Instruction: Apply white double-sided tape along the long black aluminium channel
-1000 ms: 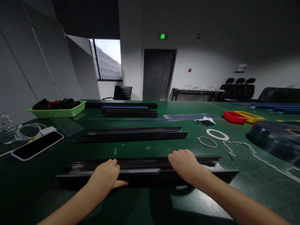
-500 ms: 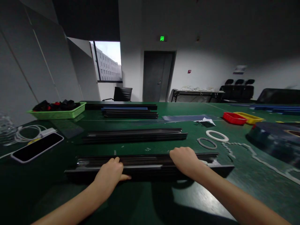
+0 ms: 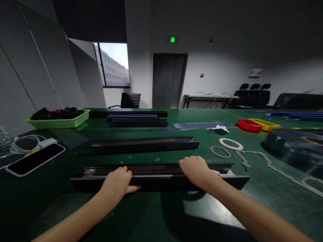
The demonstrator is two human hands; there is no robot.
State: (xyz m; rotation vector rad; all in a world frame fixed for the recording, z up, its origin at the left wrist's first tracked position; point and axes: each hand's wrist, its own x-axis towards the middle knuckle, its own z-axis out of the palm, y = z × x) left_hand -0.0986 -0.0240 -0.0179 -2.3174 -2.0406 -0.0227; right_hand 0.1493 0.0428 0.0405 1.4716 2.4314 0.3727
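Note:
A long black channel-shaped profile (image 3: 158, 183) lies crosswise on the green table in front of me. Over its left part my left hand (image 3: 116, 181) is closed, fingers inside the channel and thumb along the near wall. My right hand (image 3: 194, 170) is curled into a fist-like grip on the right part; its fingertips are hidden. Close to the right wrist, a small white piece (image 3: 216, 172) shows in the channel. Behind lies a second black profile (image 3: 143, 145), touched by neither hand.
Tape rings (image 3: 220, 152) and a wavy pale strip (image 3: 268, 160) lie right, near a large dark roll (image 3: 290, 151). Red (image 3: 248, 125) and yellow trays (image 3: 266, 125) stand behind. On the left are a phone (image 3: 36, 159), white cable (image 3: 25, 144) and green basket (image 3: 57, 123). More profiles (image 3: 138, 122) lie farther back.
The view has shifted slightly, so most things sit a little further left. The near wall of the profile appears slightly higher. Both hands keep their grip.

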